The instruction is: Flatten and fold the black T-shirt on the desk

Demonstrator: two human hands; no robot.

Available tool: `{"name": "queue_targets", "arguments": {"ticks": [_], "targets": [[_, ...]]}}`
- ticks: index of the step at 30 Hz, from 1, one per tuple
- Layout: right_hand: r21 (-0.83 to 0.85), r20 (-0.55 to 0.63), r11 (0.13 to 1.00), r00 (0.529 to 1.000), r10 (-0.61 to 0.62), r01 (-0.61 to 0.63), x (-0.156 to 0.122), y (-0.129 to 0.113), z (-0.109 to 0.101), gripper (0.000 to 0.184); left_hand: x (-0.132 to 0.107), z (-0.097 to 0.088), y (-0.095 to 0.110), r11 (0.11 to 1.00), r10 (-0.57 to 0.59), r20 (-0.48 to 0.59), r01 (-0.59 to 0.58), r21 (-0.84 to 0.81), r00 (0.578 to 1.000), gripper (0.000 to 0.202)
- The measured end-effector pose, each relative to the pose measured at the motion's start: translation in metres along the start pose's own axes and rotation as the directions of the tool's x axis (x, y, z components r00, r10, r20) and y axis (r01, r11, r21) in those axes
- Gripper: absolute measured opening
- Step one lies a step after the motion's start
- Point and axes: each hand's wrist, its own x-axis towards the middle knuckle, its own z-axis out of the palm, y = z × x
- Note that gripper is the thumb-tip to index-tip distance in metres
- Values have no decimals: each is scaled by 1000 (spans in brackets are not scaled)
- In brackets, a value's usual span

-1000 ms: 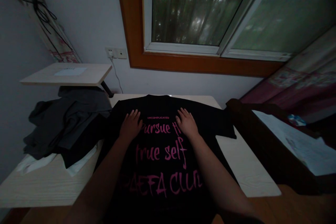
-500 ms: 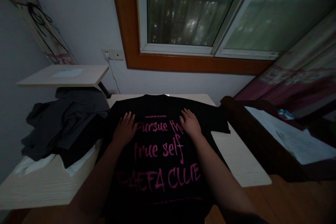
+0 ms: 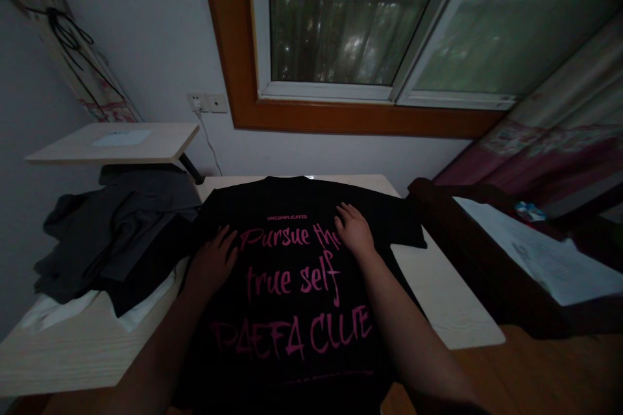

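A black T-shirt [image 3: 292,298] with pink lettering lies spread over the table, its collar toward the wall and its lower part hanging past the near edge. My left hand [image 3: 213,264] rests on the left side of the shirt, fingers extended, beside the top line of large print. On the other side, my right hand [image 3: 354,229] lies flat on the cloth at the right end of that line, its fingers pointing up and left. Neither hand grips the fabric. The shirt's left sleeve runs up against a pile of dark clothes [image 3: 117,227].
The pale wooden table [image 3: 452,305] shows at right and front left. Over the clothes pile stands a small raised shelf [image 3: 117,142] with a paper on it. A dark brown piece of furniture [image 3: 496,272] bearing a white sheet [image 3: 540,253] is at right. Behind is a window [image 3: 360,26].
My left hand has slid left and nearer to me across the shirt, uncovering the first letter of the print. The right hand has stayed nearly in place.
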Motion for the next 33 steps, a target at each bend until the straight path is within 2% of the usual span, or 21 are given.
{"name": "queue_targets", "arguments": {"ticks": [5,11,15,20,23,29,33], "targets": [[-19,-1,1000,1000,-5,5,1,1,-1,42,-14,-13,-10,999,-39,-124,39,-1,992,41],[-15,14,1000,1000,13,-13,3,2,0,42,-17,-22,-17,989,-110,-270,132,63,957,42],[-20,20,1000,1000,18,-17,3,2,0,43,-16,-20,-15,989,-120,-255,138,52,959,40],[-21,27,999,999,24,-23,3,1,-1,43,-17,-19,-19,997,16,-153,-5,74,988,40],[-32,39,999,999,32,-31,3,0,-2,43,-16,-22,-19,994,76,-135,-65,88,988,40],[-55,57,998,998,28,-25,2,-4,-3,43,-2,-26,-1,999,14,-224,-3,47,974,46],[-53,59,998,998,27,-24,2,-5,-3,43,21,-31,13,998,-62,-207,56,-34,976,51]]}}
